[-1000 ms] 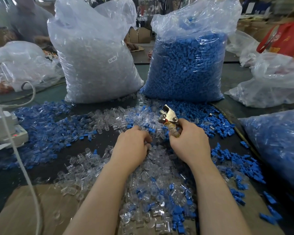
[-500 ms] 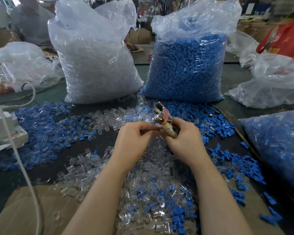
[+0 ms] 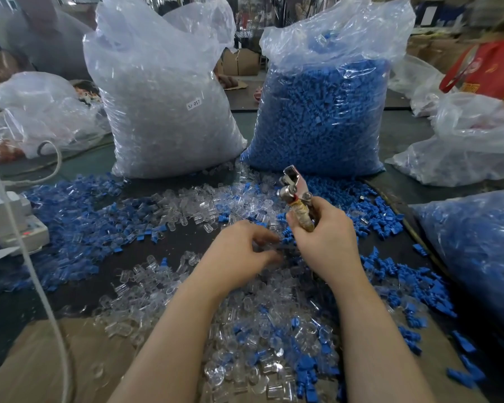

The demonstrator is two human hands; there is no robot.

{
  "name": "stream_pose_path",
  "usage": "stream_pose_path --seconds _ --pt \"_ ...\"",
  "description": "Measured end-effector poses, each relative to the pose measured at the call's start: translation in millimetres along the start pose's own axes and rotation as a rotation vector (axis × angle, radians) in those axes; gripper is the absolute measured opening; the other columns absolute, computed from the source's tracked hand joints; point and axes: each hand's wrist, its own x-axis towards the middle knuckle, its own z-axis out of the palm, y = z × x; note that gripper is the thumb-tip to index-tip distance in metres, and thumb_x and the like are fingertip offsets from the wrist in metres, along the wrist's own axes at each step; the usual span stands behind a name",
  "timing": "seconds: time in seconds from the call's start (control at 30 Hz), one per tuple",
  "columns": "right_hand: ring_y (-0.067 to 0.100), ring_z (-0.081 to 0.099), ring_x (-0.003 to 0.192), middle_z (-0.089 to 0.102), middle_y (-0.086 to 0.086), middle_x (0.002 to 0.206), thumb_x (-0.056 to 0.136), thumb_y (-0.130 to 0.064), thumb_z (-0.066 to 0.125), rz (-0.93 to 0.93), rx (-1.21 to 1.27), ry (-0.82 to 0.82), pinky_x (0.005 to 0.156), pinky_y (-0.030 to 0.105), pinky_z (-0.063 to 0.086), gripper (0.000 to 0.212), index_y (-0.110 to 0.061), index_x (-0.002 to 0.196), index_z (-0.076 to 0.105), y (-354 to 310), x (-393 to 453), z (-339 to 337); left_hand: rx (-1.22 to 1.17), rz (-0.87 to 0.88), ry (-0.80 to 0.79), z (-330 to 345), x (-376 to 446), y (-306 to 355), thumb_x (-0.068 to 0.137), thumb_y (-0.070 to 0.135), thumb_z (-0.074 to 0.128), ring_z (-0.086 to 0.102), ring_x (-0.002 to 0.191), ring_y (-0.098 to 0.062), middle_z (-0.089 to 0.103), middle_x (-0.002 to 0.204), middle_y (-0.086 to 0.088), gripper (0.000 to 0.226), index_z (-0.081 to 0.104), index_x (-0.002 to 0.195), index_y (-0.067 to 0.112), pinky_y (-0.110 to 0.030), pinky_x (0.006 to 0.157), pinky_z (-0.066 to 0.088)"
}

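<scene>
"Where the big bag of clear pieces point(image 3: 163, 117) faces the person, is there any writing?"

"Yes, a small white label point(image 3: 193, 103) reads SJ-017. The red bag point(image 3: 495, 74) at the far right also carries yellow marks, but they are too blurred to read."

"And the tool, how does it lie?"

"The right hand point(image 3: 329, 242) grips the metal tool point(image 3: 294, 193) by its taped handle, with the fingers wrapped around it. The tool is held above the table, just in front of the bag of blue pieces point(image 3: 323, 117). Its long axis runs from the palm up and away from the person, leaning a little to the left. The shiny head points toward the gap between the two bags."

"What about the left hand?"

"The left hand point(image 3: 239, 254) hovers just beside the right one, over the loose clear pieces point(image 3: 245, 315). Its fingers are curled and the thumb is near the fingertips. It is blurred, so one cannot tell if it pinches a piece."

"What lies around?"

"Loose blue pieces point(image 3: 79, 216) spread on both sides, mixed with clear ones. A white cable point(image 3: 26, 257) crosses the left side beside a white device point(image 3: 18, 228). A flat blue sack point(image 3: 477, 251) lies at the right edge."
</scene>
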Motion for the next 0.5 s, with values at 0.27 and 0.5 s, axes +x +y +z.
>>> stream_pose_path --seconds 0.27,0.5 --pt "0.019 0.061 0.072 0.063 -0.01 0.073 0.089 -0.036 0.066 0.021 0.017 -0.013 0.069 0.042 0.052 0.013 -0.026 0.087 0.059 -1.3 0.3 2.8 -0.092 -0.069 0.193 3.1 -0.6 1.4 0.086 0.025 0.071 0.063 0.069 0.006 0.069 0.073 0.02 0.009 0.075 0.088 0.033 -0.013 0.065 0.048" --pt "0.009 0.045 0.056 0.053 -0.009 0.061 0.091 -0.035 0.067 0.027 0.198 0.025 0.056 0.037 0.041 0.021 -0.025 0.076 0.055 -4.9 -2.1 4.1 -0.807 -0.169 0.343 -9.4 -3.3 6.3 0.088 0.006 0.07 0.073 0.07 -0.01 0.076 0.074 0.002 0.008 0.074 0.091 0.013 -0.018 0.06 0.056"
